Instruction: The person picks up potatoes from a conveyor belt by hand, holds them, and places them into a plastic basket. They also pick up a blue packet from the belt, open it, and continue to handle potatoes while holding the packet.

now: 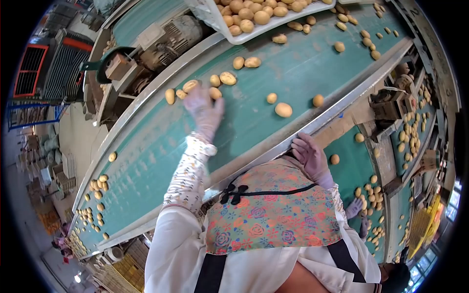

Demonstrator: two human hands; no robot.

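Observation:
Over the green conveyor belt (254, 127), my left hand (204, 111) in a pale glove reaches among a cluster of potatoes near the belt's far edge. Its fingers are spread but blurred, and they touch or nearly touch a potato (189, 86). Another potato (215, 93) lies beside the fingers. My right hand (311, 155), also gloved, rests by the metal rail (278, 149) at the belt's near edge, fingers apart and holding nothing. Closer to that rail lie a large potato (283, 110) and a smaller round one (318, 100).
A white crate (235, 38) full of potatoes stands at the belt's top edge. A motor (171, 41) sits beyond the far rail. On a second belt (344, 176) at the right, another person's gloved hands (353, 208) are among several potatoes.

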